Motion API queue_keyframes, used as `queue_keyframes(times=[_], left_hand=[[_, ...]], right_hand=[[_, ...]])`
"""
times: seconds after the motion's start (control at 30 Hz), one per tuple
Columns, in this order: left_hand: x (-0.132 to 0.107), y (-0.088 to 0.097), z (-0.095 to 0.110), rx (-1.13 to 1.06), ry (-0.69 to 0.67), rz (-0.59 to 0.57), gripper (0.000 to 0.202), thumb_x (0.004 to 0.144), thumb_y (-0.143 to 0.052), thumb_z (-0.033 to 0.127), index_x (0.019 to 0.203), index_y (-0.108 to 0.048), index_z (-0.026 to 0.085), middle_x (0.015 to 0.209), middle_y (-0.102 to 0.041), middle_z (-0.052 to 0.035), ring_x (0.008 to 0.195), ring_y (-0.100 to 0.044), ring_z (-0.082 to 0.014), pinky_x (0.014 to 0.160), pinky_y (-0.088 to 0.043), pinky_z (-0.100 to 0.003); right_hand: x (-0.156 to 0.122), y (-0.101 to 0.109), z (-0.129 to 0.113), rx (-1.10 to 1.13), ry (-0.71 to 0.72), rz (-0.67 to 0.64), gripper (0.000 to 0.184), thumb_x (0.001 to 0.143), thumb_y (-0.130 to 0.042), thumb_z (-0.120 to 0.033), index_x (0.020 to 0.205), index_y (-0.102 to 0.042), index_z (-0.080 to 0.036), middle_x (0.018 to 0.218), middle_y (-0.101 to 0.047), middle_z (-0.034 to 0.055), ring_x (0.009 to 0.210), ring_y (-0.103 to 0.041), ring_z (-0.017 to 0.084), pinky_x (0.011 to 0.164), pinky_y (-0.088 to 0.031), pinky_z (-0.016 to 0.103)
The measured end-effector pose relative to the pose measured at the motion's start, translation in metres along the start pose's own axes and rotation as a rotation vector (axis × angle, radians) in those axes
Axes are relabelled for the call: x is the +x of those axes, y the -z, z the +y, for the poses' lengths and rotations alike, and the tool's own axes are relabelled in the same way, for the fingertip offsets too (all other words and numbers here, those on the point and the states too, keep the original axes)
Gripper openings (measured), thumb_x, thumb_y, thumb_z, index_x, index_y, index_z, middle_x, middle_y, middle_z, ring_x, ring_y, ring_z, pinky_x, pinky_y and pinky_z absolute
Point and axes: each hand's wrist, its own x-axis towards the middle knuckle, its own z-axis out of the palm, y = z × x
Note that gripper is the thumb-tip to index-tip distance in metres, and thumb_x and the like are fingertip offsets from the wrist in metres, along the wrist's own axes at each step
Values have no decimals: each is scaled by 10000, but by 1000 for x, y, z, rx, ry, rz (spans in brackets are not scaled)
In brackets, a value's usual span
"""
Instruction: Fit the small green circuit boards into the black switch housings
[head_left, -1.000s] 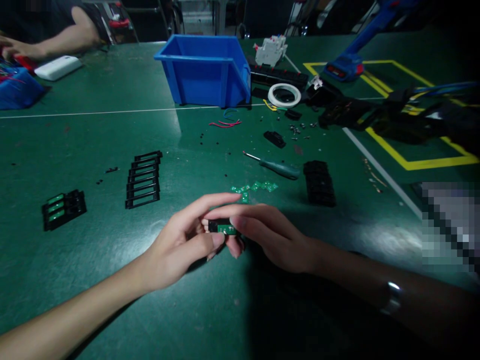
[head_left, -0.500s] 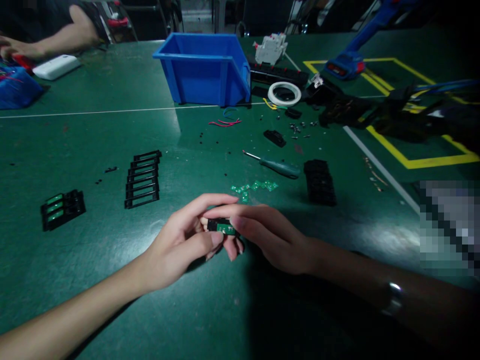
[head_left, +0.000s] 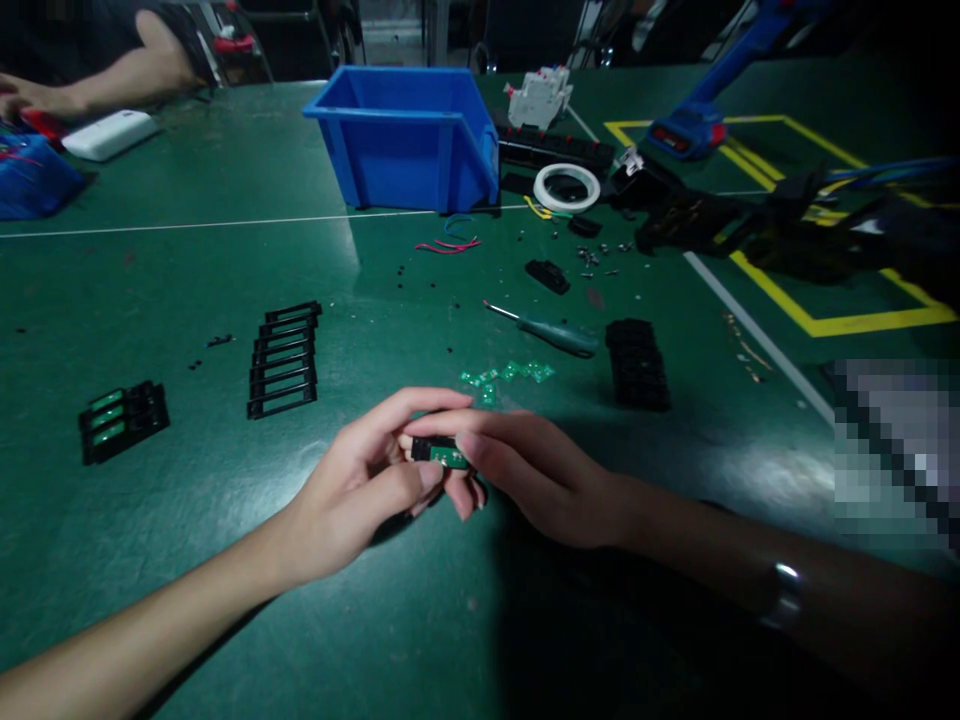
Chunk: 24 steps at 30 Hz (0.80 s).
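Between my two hands is a small black plastic housing (head_left: 422, 449) with a green circuit board (head_left: 448, 457) in it. My left hand (head_left: 367, 475) grips its left side, the thumb lying on the board's lower edge. From the right, my right hand (head_left: 544, 475) holds the other end, with thumb and fingers closed round it; parts of the housing are hidden behind the fingers. Just beyond my fingertips lie several small green circuit boards (head_left: 510, 374). Behind them rests a screwdriver (head_left: 556, 335) with a green handle.
Black housings with green boards (head_left: 124, 420) and a black slotted frame (head_left: 285, 360) lie left. A stack of black housings (head_left: 637, 365) sits right. Farther back are a blue bin (head_left: 405, 150), a white ring (head_left: 566, 188), loose screws (head_left: 592, 258) and a cordless drill (head_left: 690, 135). Another person's arm (head_left: 112, 90) rests far left.
Both hands keep their grip on the housing and have barely moved. The whole view has shifted very slightly.
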Motion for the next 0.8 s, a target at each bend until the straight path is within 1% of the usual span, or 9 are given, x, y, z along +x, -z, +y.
queue_keyframes(times=[0.4, 0.57, 0.7, 0.8], left_hand=[[1, -1, 3, 4, 28, 34, 466, 989, -590, 299, 1418, -472, 163, 833, -752, -81, 641, -544, -146, 578, -373, -265], [1, -1, 2, -5, 6, 15, 437, 996, -580, 279, 1408, -480, 172, 858, -757, -74, 673, -573, -139, 586, -384, -252], [1, -1, 0, -11, -39, 6, 420, 992, -586, 247, 1395, -494, 175, 887, -753, -67, 736, -624, -142, 624, -414, -244], [1, -1, 0, 15, -43, 24, 408, 993, -581, 256, 1389, -518, 179, 887, -746, -64, 732, -616, -147, 601, -402, -243]], right_hand=[[0, 0, -1, 4, 11, 2, 448, 1107, -356, -359, 1414, -567, -110, 793, -663, 27, 728, -634, 132, 752, -531, 287], [0, 0, 0, 3, 14, 0, 440, 1107, -357, -344, 1402, -571, -98, 785, -646, 21, 711, -622, 123, 717, -516, 265], [0, -1, 1, -11, 48, 7, 417, 1107, -364, -326, 1396, -575, -111, 793, -644, 17, 741, -626, 124, 743, -512, 268], [0, -2, 3, -31, 69, 20, 408, 1108, -360, -316, 1393, -575, -118, 798, -642, 15, 744, -615, 121, 748, -503, 268]])
